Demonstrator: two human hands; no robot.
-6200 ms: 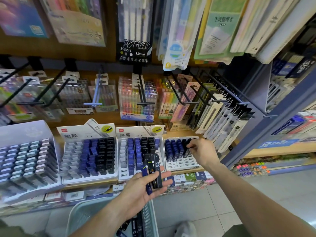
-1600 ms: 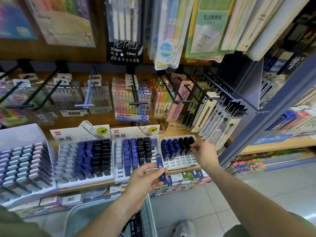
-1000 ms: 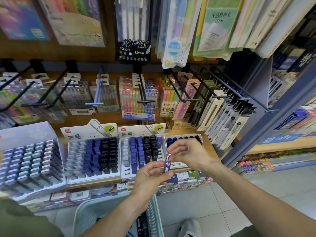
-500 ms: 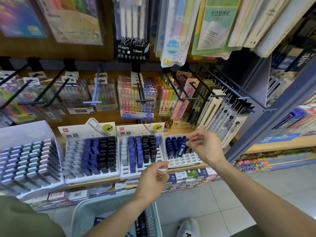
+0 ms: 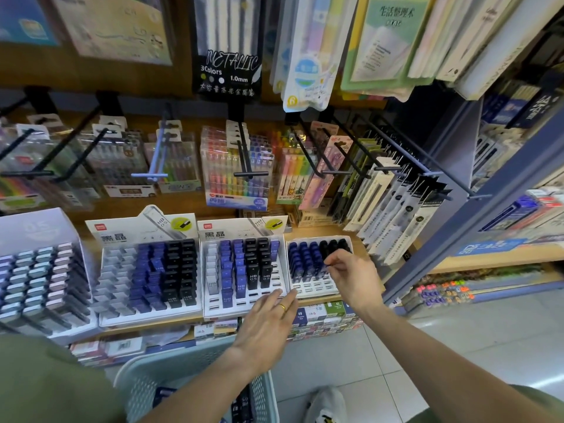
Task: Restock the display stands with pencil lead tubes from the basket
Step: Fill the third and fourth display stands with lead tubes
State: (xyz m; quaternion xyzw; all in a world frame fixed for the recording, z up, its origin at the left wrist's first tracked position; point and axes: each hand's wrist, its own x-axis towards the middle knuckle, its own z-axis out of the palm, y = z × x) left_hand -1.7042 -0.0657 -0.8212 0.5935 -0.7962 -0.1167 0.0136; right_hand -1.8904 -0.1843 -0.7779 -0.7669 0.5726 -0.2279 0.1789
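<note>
1. Hands: the right hand (image 5: 351, 277) has released its blue tube into the rightmost stand (image 5: 317, 286), fingers loosely curled; the left hand (image 5: 268, 323) is now empty, flat.
2. More tubes wait in the basket (image 5: 262, 389) below.

Blue and black lead tubes (image 5: 308, 257), pale-green basket (image 5: 171, 370).

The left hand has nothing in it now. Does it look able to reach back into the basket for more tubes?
Probably yes. The left hand hovers open just above the basket, whose top is open, with nothing between them.
</note>
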